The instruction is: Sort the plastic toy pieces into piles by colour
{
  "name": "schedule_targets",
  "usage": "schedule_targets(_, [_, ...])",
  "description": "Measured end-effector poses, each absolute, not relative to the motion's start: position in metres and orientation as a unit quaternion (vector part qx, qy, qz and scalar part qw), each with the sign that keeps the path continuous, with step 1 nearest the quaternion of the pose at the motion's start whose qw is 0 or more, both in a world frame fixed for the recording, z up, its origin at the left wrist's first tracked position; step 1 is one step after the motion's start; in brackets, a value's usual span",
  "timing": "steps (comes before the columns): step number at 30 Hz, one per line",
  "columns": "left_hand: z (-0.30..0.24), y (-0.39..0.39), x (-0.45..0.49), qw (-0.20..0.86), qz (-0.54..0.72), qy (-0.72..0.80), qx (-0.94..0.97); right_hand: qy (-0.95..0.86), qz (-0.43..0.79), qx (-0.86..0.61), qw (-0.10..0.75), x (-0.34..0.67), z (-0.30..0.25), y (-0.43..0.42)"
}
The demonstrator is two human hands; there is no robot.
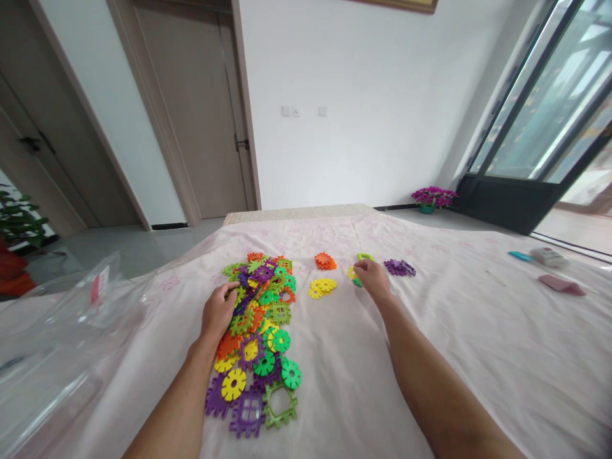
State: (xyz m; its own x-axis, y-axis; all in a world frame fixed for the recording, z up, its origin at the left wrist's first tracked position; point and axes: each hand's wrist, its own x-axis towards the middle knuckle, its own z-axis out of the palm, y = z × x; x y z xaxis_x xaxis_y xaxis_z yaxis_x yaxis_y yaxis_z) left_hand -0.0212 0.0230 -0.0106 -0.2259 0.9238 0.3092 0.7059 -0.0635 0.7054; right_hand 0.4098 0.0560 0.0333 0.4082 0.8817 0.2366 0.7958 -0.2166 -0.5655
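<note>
A big heap of plastic interlocking pieces (261,319) in green, purple, yellow and orange lies on a pale pink sheet (430,357). My left hand (218,312) rests on the heap's left side, fingers curled onto the pieces. My right hand (371,277) reaches further out, fingers closed over small green and yellow pieces (354,275). Small sorted piles lie around it: orange (325,261), yellow (322,287), purple (400,268), and a green piece (365,257).
A clear plastic bag (62,331) lies at the left edge of the bed. At the far right lie a blue item (520,256), a white box (549,256) and a pink card (560,284). Doors, a flowerpot (433,199) and a glass sliding door stand beyond.
</note>
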Motion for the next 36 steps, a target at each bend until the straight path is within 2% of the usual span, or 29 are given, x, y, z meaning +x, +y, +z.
schedule_targets(10, [-0.01, 0.022, -0.02, 0.13, 0.406, 0.669, 0.609, -0.537, 0.013, -0.81, 0.237, 0.421, 0.025, 0.05])
schedule_targets(17, [-0.011, 0.023, -0.02, 0.126, 0.406, 0.666, 0.613, -0.579, 0.01, -0.747, 0.327, 0.393, 0.029, 0.054])
schedule_targets(24, [-0.01, 0.022, -0.02, 0.126, 0.405, 0.667, 0.613, -0.695, 0.059, -0.597, 0.395, 0.335, 0.032, 0.043])
schedule_targets(27, [-0.009, 0.021, -0.02, 0.13, 0.405, 0.667, 0.612, -0.745, 0.094, -0.544, 0.374, 0.31, 0.03, 0.035])
schedule_targets(32, [-0.009, 0.021, -0.019, 0.125, 0.405, 0.668, 0.612, -0.826, 0.144, -0.469, 0.277, 0.278, 0.029, 0.012])
schedule_targets(36, [-0.01, 0.022, -0.02, 0.127, 0.409, 0.665, 0.612, -0.876, 0.11, -0.416, 0.219, 0.265, 0.036, -0.005])
